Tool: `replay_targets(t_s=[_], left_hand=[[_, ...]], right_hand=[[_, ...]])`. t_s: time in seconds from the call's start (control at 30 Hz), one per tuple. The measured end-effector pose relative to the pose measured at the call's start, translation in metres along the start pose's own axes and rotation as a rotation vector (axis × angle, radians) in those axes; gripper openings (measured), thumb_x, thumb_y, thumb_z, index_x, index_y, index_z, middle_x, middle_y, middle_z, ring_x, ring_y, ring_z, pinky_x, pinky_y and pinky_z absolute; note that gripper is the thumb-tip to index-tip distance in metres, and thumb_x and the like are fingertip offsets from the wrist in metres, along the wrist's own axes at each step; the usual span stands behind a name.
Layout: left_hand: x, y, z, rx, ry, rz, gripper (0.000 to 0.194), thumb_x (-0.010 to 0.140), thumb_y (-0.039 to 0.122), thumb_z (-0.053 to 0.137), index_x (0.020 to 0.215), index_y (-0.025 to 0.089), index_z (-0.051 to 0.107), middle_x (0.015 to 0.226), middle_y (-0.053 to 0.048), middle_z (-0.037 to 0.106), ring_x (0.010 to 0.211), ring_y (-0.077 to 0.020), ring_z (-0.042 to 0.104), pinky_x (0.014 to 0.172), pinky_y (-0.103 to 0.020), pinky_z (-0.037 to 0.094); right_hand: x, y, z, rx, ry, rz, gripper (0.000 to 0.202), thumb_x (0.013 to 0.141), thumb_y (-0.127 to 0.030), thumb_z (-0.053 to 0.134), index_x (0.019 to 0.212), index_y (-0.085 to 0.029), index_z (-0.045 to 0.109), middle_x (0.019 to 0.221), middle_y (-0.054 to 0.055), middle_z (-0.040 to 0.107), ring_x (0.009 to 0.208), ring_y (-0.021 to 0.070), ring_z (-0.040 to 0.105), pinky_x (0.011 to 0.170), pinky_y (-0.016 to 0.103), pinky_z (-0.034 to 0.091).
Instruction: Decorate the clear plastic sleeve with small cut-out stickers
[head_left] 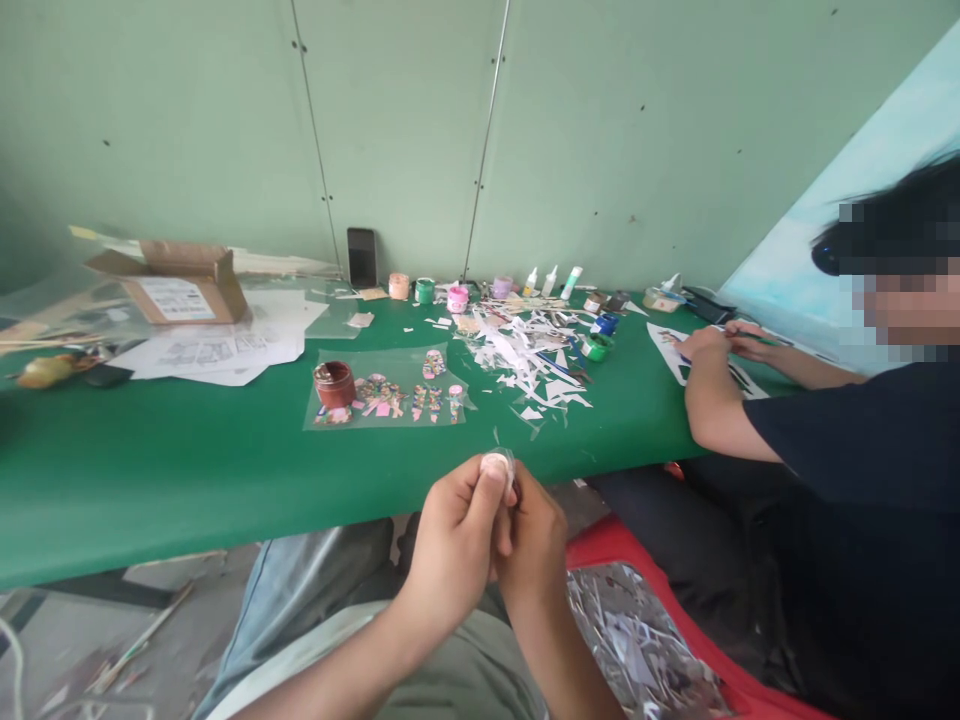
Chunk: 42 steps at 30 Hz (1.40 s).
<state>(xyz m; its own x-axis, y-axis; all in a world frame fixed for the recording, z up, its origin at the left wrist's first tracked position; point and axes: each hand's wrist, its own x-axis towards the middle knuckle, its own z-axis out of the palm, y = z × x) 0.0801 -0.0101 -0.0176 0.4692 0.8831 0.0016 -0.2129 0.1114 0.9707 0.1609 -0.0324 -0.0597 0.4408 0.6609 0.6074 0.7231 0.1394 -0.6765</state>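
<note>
My left hand [454, 520] and my right hand [534, 525] are held together just in front of the table's near edge. A small pale round piece [495, 462] with clear film around it is pinched between them. My left thumb lies across its face. The right fingers are closed at its other side, partly hidden behind the left hand. Beyond the hands, a clear sheet [397, 418] lies on the green table, bearing colourful patterned cut pieces [427, 400] and an open jar of reddish-brown paint [334, 385].
White paper scraps [517, 345] are heaped at mid-table, with paint jars [457, 298] and glue bottles [531, 282] behind. A cardboard box [184, 290] and printed sheets [225, 345] lie left. At right a co-worker [847, 470] works beside a red scrap-filled bin [619, 540].
</note>
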Motion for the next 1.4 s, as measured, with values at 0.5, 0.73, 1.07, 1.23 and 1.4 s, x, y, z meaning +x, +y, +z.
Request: replay_targets(t_s=[0.5, 0.73, 1.07, 1.23, 1.4], left_hand=[[0.003, 0.0, -0.007, 0.12, -0.041, 0.003, 0.051, 0.088, 0.065, 0.054, 0.063, 0.021, 0.051, 0.038, 0.007, 0.045, 0.031, -0.0066, 0.03, 0.036, -0.021, 0.024], [0.006, 0.006, -0.007, 0.045, -0.069, -0.022, 0.053, 0.084, 0.067, 0.057, 0.06, 0.021, 0.051, 0.033, 0.007, 0.041, 0.029, -0.0069, 0.029, 0.037, -0.022, 0.024], [0.041, 0.003, 0.021, -0.015, -0.258, -0.008, 0.034, 0.086, 0.05, 0.06, 0.071, 0.021, 0.05, 0.037, 0.011, 0.039, 0.03, -0.0051, 0.026, 0.036, -0.02, 0.021], [0.048, -0.009, 0.038, -0.076, -0.315, -0.04, 0.033, 0.086, 0.049, 0.059, 0.073, 0.021, 0.047, 0.044, 0.011, 0.045, 0.031, -0.005, 0.031, 0.035, -0.019, 0.025], [0.03, -0.016, 0.034, -0.028, -0.282, 0.042, 0.032, 0.092, 0.05, 0.055, 0.081, 0.021, 0.048, 0.052, 0.01, 0.049, 0.035, -0.0053, 0.034, 0.038, -0.02, 0.027]], right_hand=[[0.002, -0.005, 0.002, 0.045, -0.004, 0.069, 0.032, 0.092, -0.029, 0.045, 0.061, -0.024, 0.041, 0.051, -0.006, 0.049, 0.048, 0.0114, 0.04, 0.047, 0.023, 0.028], [0.006, -0.006, 0.003, 0.06, -0.002, 0.065, 0.03, 0.088, -0.03, 0.044, 0.059, -0.024, 0.04, 0.048, -0.006, 0.045, 0.046, 0.0116, 0.039, 0.044, 0.023, 0.027], [0.027, 0.035, -0.037, -0.086, 0.056, 0.085, 0.022, 0.084, -0.027, 0.045, 0.067, -0.02, 0.058, 0.05, -0.002, 0.056, 0.048, 0.0138, 0.048, 0.049, 0.023, 0.035], [0.031, 0.043, -0.055, -0.102, 0.047, 0.106, 0.023, 0.083, -0.028, 0.046, 0.064, -0.021, 0.057, 0.049, -0.001, 0.056, 0.046, 0.0139, 0.047, 0.047, 0.023, 0.034], [0.025, 0.037, -0.053, -0.104, 0.026, 0.113, 0.025, 0.085, -0.034, 0.047, 0.063, -0.022, 0.052, 0.047, -0.002, 0.054, 0.046, 0.0144, 0.047, 0.045, 0.023, 0.031]])
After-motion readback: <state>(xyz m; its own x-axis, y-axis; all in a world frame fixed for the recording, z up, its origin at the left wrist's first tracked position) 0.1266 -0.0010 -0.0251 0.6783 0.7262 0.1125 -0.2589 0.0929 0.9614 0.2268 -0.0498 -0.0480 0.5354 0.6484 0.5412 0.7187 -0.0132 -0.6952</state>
